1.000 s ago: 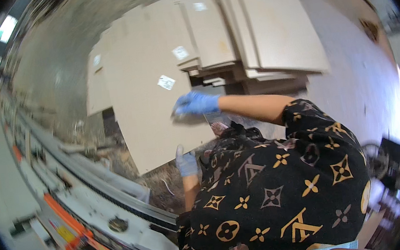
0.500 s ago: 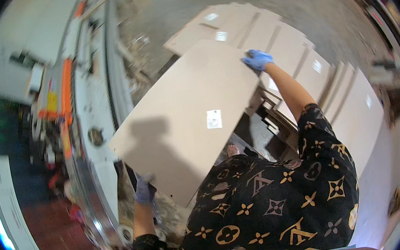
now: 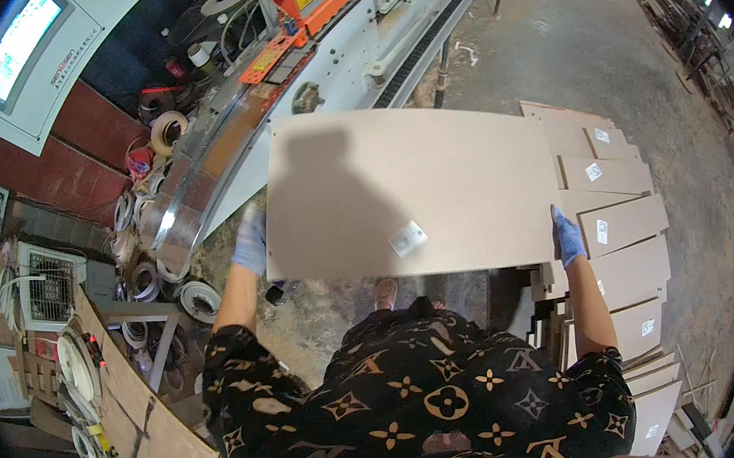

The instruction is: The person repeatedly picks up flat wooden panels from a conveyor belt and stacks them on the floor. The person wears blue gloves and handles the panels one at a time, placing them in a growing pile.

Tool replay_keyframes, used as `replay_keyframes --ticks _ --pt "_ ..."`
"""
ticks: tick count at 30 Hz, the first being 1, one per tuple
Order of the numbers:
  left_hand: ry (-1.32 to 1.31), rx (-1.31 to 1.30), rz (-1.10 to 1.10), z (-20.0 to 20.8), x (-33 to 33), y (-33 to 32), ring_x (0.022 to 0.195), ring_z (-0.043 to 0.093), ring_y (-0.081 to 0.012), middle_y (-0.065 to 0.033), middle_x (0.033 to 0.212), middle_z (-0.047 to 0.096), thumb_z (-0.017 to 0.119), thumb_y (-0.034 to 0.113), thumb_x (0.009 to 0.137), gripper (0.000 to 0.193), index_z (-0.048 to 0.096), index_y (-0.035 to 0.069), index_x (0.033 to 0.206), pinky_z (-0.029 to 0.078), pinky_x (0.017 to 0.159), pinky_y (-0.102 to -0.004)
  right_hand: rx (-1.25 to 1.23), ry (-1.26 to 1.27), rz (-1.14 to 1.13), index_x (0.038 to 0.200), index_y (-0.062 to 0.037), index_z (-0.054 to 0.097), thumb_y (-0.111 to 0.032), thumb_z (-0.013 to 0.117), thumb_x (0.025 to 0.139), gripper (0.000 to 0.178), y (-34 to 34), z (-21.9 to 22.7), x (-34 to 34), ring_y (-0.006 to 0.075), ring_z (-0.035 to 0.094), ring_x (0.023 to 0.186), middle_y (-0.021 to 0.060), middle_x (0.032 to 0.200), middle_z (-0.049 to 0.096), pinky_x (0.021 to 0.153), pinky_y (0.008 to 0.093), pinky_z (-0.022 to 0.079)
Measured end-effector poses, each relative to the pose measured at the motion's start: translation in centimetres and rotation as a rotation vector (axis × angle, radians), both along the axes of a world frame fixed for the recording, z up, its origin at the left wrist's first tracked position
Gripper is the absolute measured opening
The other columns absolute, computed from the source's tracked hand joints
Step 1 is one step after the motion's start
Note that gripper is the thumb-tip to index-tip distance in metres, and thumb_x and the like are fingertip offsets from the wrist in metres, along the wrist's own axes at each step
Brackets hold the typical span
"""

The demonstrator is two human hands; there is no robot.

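A large beige board (image 3: 460,173) with a white label (image 3: 408,239) on its face is held level in front of me, between both hands. My left hand (image 3: 250,240), in a blue glove and slightly blurred, grips its left edge. My right hand (image 3: 569,234), also blue-gloved, is closed on the right edge near the front corner, its fingers partly hidden. A head-shaped shadow falls over the board's left half. Just beyond the far edge stands a long white machine (image 3: 343,60) with an orange cover (image 3: 341,1).
Stacks of labelled beige boards (image 3: 630,271) line my right side. Rolls of edging tape (image 3: 200,300) lie at the left, near a wooden bench (image 3: 125,410). A control panel with a lit screen (image 3: 22,47) stands at the far left. Concrete floor (image 3: 535,38) stretches beyond the machine.
My view has swung left toward the machine. The held board has gone from a steep slant over the stacks to nearly level, away from them, both hands still on it.
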State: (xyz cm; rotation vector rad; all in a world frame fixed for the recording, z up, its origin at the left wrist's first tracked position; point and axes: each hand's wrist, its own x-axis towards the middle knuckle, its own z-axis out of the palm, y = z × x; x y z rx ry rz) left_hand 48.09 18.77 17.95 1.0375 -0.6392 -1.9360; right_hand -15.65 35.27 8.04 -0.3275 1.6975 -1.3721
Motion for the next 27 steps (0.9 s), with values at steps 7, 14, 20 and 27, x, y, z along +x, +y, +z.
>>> replay_keyframes --ticks 7,14,20,27 --pt "-0.683 -0.447 0.107 0.2 6.0 -10.5 0.106 0.049 -0.019 -0.0112 0.12 0.052 0.056 0.043 0.084 0.057 0.048 0.003 0.123 0.038 0.092 -0.0324 0.101 -0.165 0.0 0.105 -0.0037 0.053 -0.047 0.062 0.079 0.051 -5.5 -3.6 10.0 0.0232 0.054 0.085 0.0089 0.097 0.057 0.073 0.0396 0.045" --pt "-1.153 -0.978 0.298 1.5 5.4 -14.5 0.115 0.044 -0.0245 -0.014 0.128 0.045 0.061 0.027 0.082 0.053 0.043 0.003 0.125 0.035 0.097 -0.0325 -0.077 -0.563 -0.11 0.113 -0.0039 0.055 -0.046 0.047 0.088 0.05 -6.9 0.1 20.8 0.028 0.048 0.11 0.0121 0.115 0.056 0.093 0.0449 0.037" --pt "-1.278 -0.657 0.743 -4.6 -1.6 -11.0 0.125 0.034 -0.0307 -0.0212 0.133 0.036 0.066 0.038 0.076 0.077 0.03 0.004 0.135 0.031 0.101 -0.0436 -0.518 -1.482 -0.304 0.122 -0.0052 0.048 -0.035 0.038 0.091 0.044 -11.3 -7.1 23.8 0.0261 0.045 0.115 0.0129 0.124 0.051 0.1 0.0407 0.026" --pt "-0.105 -0.097 0.254 -9.9 -4.6 -16.0 0.123 0.034 -0.0265 -0.0121 0.138 0.032 0.066 0.035 0.077 0.078 0.027 0.006 0.137 0.033 0.098 -0.0446 -0.437 -3.016 -1.71 0.094 -0.0072 0.065 -0.024 0.044 0.083 0.03 -13.6 -0.8 25.7 0.0272 0.057 0.092 0.0121 0.098 0.063 0.083 0.0391 0.037"
